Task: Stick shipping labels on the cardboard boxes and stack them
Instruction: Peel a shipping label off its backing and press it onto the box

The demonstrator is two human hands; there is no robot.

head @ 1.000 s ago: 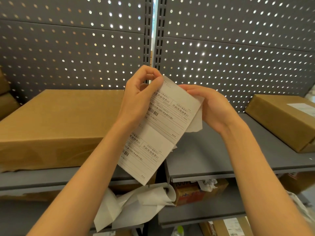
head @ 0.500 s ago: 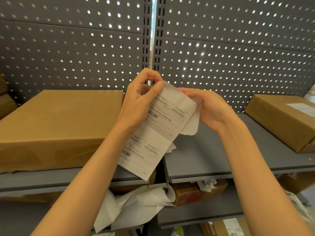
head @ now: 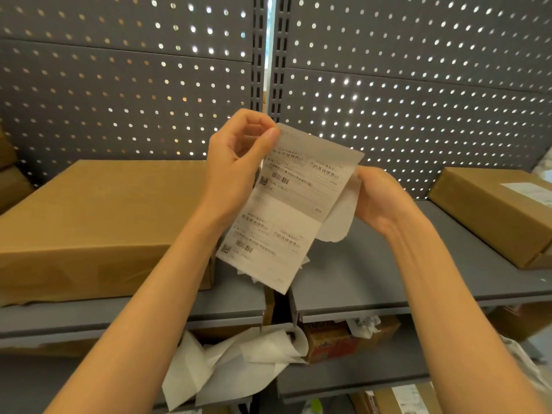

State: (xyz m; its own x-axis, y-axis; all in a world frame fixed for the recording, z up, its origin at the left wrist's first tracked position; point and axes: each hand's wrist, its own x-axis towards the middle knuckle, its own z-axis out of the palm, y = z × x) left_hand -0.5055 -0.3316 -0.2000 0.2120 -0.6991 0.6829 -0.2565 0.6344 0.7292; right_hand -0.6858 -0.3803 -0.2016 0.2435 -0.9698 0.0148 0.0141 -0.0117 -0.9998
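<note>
My left hand (head: 239, 162) pinches the top corner of a strip of two printed shipping labels (head: 286, 204), held up in front of the shelf. My right hand (head: 379, 195) grips the curled white backing paper (head: 337, 222) behind the strip's right edge. A large plain cardboard box (head: 98, 216) lies flat on the left shelf, with no label visible on its top. On the right shelf lies a smaller cardboard box (head: 490, 213) with a white label (head: 528, 189) on its top.
Grey metal shelves (head: 373, 282) stand against a perforated back panel (head: 388, 85). Loose backing paper (head: 239, 363) hangs from the lower shelf in the middle. More boxes (head: 340, 339) and packages sit on the lower shelves. Brown boxes (head: 12, 180) lie at the far left.
My left hand has lifted the label strip slightly up and left. My right hand has pulled the backing paper down and to the right, away from the upper label.
</note>
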